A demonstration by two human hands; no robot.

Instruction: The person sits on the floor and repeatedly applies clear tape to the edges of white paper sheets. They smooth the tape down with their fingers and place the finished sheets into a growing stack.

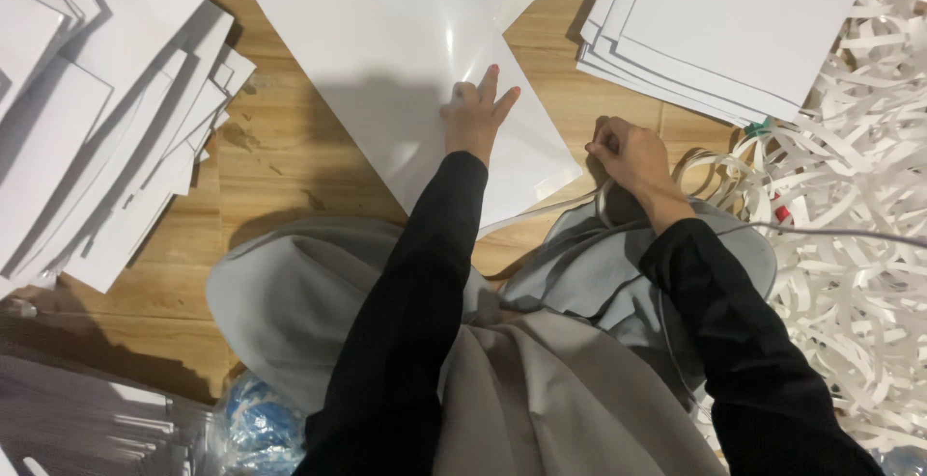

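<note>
Overhead, the left hand (475,117) is pressing flat on a large glossy white sheet (406,61), fingers stretched open and spread, gripping nothing, only pinning the sheet down near its lower right part. That sheet is lying on the wooden floor (280,162), angled, directly ahead of the person's knees. The right hand (626,155) is sitting just right of the sheet's edge, fingers curled into a closed fist; a thin white strip (541,210) is running from the fist back along the sheet's lower edge, so the fist is probably pinching it, though the contact point is hidden. Both black sleeves (425,283) are extending over grey fabric (290,293) on the lap. A fanned stack of white sheets (106,138) is lying at left, a squared stack (724,27) at upper right, and a heap of curled paper strips (859,206) is filling the right side.
</note>
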